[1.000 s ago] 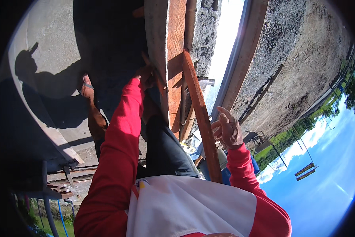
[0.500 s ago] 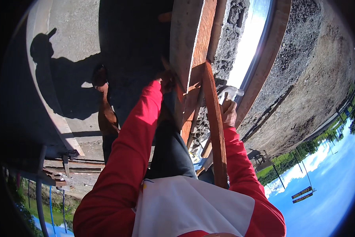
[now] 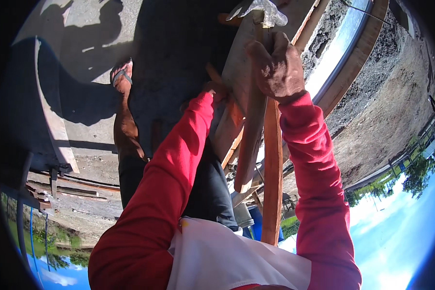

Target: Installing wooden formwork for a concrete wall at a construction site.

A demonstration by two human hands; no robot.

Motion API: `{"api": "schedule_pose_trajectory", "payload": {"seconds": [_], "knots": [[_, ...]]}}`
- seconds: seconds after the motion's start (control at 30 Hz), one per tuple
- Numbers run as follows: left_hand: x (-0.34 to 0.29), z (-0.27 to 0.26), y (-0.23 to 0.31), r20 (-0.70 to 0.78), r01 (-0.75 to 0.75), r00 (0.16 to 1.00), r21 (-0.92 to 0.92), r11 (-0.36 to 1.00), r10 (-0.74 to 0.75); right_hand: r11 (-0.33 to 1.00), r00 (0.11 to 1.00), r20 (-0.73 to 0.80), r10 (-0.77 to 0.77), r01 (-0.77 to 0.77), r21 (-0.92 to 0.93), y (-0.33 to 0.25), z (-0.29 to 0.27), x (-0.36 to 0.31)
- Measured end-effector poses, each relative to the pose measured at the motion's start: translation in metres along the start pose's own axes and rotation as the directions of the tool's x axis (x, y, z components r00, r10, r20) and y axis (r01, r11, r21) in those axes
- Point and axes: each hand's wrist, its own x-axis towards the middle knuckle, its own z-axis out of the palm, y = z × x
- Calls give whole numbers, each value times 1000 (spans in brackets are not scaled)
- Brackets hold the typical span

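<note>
My right hand [image 3: 281, 72] is wrapped round the wooden handle of a claw hammer [image 3: 250, 150], raised in front of the planks. Its metal head is at the top of the view, and the handle end hangs towards me. My left hand [image 3: 217, 91], mostly in shadow, is closed on a short piece of reddish wood [image 3: 214, 73] against the face of a wide grey board [image 3: 244, 60]. The fingers of that hand are hard to make out. Between my arms, a long reddish timber [image 3: 272, 179] slants from the board down towards my body.
Right of the board run rough concrete, a bright strip and a curved timber edge [image 3: 355, 63], with gravelly ground beyond. My sandalled foot [image 3: 122, 75] is on the pavement at left. Loose planks [image 3: 77, 191] lie behind it. A grey bucket [image 3: 243, 216] stands beside a blue container [image 3: 256, 222].
My right hand has lifted the hammer from beside the slanting timber, up and to the left, above the board. My left hand stays by the board with the short wood.
</note>
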Motion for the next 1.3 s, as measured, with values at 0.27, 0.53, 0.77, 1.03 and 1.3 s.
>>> {"api": "schedule_pose_trajectory", "payload": {"seconds": [0.27, 0.53, 0.77, 1.03, 1.3], "knots": [[3, -32, -22, 292, 74, 939, -681, 728, 179, 859, 570, 738, 361, 104, -501, 21, 145, 39], [12, -42, -23, 313, -393, 818, -306, 867, 482, 866, 725, 555, 408, -114, -488, 38, 166, 14], [-12, -42, -13, 377, -161, 818, -576, 802, 435, 931, 488, 820, 300, 37, -362, -5, 80, -34], [-8, -37, -12, 205, -98, 945, -564, 820, 255, 859, 588, 802, 107, 351, -372, -17, 72, -88], [-39, -67, -6, 139, -115, 917, -805, 582, 374, 858, 670, 741, 48, 352, -374, -20, 75, -90]]}}
